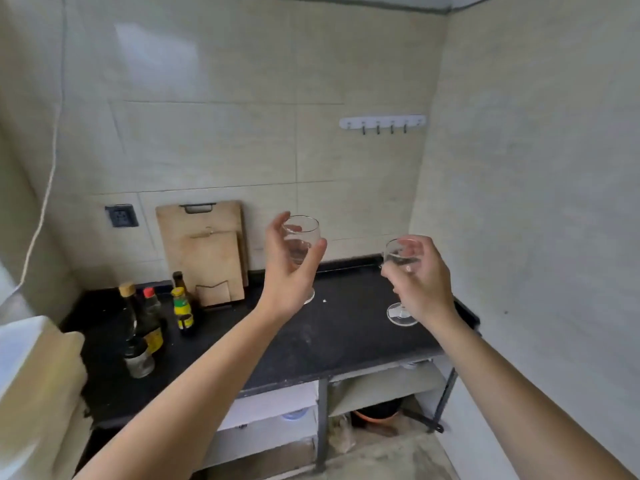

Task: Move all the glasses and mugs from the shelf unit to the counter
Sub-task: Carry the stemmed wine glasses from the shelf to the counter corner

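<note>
head view shows two clear stemmed glasses over the black counter [339, 327]. the left glass [302, 237] is upright, its bowl cradled in the left hand [289, 271]: the thumb presses the bowl's right side, the fingers [277, 230] curl round its left, and its foot peeks out below the palm, close over the counter. the right glass [398, 258] has its bowl wrapped by the right hand [420, 282], fingers closed over the bowl from the right; its round foot shows below the hand, at or just above the counter, cannot tell which. sauce bottles [152, 323] and cutting boards [207, 251] stand well apart to the left.
</note>
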`<state>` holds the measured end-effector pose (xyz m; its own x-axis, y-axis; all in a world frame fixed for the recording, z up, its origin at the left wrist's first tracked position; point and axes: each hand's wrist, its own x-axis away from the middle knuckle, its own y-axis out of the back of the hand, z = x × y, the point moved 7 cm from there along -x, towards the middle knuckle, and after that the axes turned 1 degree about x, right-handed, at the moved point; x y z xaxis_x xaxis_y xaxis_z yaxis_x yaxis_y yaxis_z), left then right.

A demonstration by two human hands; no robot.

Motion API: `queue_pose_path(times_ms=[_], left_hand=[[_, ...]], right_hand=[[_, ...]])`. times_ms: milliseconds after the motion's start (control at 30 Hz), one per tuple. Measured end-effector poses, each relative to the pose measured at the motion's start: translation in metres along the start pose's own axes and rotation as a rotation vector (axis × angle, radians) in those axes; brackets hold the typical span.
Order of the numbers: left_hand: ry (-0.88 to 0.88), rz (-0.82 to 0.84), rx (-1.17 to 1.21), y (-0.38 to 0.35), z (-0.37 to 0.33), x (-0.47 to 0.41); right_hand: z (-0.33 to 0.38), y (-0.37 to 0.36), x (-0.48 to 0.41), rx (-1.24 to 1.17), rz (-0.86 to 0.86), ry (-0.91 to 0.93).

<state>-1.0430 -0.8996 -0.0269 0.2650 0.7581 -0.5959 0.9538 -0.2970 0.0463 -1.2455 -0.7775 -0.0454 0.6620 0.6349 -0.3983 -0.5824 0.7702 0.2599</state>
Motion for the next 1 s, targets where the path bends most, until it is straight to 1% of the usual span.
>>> queue_pose_path(times_ms=[133,300,433,533,733,867,1000], left_hand=[[0.042,0.143,0.128,-0.093,0.033,-0.033],[0.089,0.256,0.162,-0.199,0.08,-0.066],[0.133,0.285,0.15,-0.269,0.117,-0.098],[0.143,0.296,0.12,-0.309,0.135,-0.129],[0.19,0.262,0.054,-0.337,0.18,-0.187],[0.232,0.237,0.007,-0.341,0.225,-0.224],[0.28,0.207,0.005,-0.34,0.284,-0.261]], right_hand=[[-0.046,0.055,-0.046,0.055,-0.135,-0.062],[-0.117,0.103,-0.111,0.05,-0.23,-0.125],[-0.171,0.123,-0.177,0.012,-0.22,-0.153],[-0.2,0.131,-0.232,0.005,-0.18,-0.176],[-0.237,0.111,-0.329,-0.017,-0.1,-0.178],[-0.265,0.07,-0.385,-0.017,0.009,-0.165],[-0.291,0.023,-0.434,0.016,0.08,-0.156]])
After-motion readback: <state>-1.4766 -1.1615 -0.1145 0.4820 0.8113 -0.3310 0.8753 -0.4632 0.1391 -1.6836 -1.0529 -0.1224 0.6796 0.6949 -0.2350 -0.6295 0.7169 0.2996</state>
